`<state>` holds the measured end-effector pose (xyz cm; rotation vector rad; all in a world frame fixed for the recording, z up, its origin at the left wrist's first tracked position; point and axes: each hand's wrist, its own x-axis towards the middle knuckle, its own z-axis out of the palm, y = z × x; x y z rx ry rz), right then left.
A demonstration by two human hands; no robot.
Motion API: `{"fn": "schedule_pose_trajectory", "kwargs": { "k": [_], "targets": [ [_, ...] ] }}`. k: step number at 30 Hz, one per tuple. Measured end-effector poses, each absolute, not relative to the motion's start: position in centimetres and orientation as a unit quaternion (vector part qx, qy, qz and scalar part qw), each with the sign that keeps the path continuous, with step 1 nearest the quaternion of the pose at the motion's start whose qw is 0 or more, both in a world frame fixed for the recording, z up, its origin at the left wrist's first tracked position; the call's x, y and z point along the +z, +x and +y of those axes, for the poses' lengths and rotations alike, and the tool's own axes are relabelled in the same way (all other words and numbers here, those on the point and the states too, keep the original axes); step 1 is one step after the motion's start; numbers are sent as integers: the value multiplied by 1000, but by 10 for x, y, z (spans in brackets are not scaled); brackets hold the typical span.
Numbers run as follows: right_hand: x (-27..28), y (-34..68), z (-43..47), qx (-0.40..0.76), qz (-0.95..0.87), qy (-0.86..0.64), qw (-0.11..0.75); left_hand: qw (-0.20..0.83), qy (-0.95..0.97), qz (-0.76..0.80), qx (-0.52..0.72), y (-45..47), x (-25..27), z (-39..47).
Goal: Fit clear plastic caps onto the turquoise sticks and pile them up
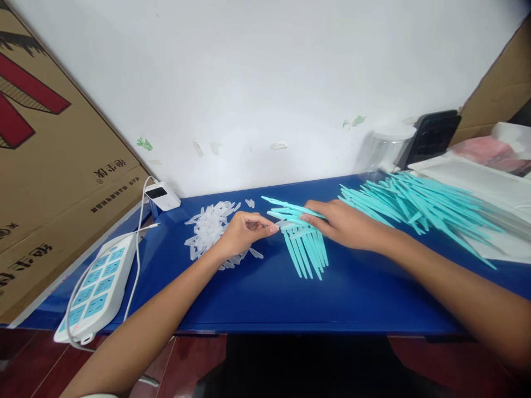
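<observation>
My left hand (244, 233) is closed in a pinch on a small clear plastic cap (284, 225), close to the tips of my right hand's sticks. My right hand (350, 222) grips several slim turquoise sticks (279, 204), which look like eyebrow razors and point left. Below it lies a row of turquoise razors (306, 255) side by side, clear caps on their upper ends. Beside my left hand spreads a heap of clear caps (209, 221), partly hidden by that hand. A larger pile of turquoise razors (418, 202) is on the right.
The blue table (257, 301) meets a white wall (265, 83). At left are a power strip (99, 282), cables, a small white device (162, 196) and a cardboard box (53, 182). A clear jar (388, 149) and a black object (433, 135) stand at back right.
</observation>
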<state>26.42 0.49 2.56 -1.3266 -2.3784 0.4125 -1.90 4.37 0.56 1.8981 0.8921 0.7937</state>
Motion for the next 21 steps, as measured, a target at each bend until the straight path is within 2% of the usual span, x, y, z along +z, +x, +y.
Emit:
{"fn": "schedule_pose_trajectory", "kwargs": {
  "k": [8,21],
  "targets": [
    [26,264,4,144,-859,-459,176,421,771,358,316,-20,4,44],
    [19,250,-3,179,-841,-469,204,566,612,418,362,-4,-1,29]
  ]
}}
